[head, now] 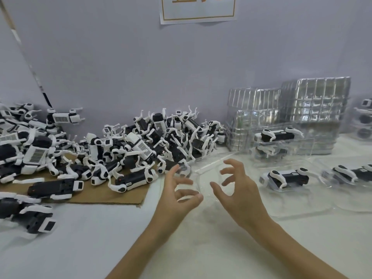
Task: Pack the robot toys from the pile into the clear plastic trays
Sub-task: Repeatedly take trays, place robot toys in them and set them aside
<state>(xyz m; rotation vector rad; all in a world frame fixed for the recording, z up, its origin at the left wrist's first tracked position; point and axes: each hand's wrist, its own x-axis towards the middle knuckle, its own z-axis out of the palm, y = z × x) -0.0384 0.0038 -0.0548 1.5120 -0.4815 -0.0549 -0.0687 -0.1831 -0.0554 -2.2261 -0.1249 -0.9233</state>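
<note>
A big pile of black-and-white robot toys (141, 146) covers the left and middle of the table, partly on a sheet of brown cardboard (108, 195). A clear plastic tray (203, 170) lies flat in front of me, with no toy in it. My left hand (178, 196) and my right hand (239, 190) hover just above this tray, fingers loosely spread and curved, holding nothing. To the right, clear trays hold packed robot toys (285, 178), (350, 174), and another packed toy (277, 135) sits on a stack behind.
Two tall stacks of clear trays (314, 109) stand at the back right against the grey wall. More packed toys (364, 117) show at the far right edge. A paper sign (198, 9) hangs on the wall. White table surface (90, 238) lies near me.
</note>
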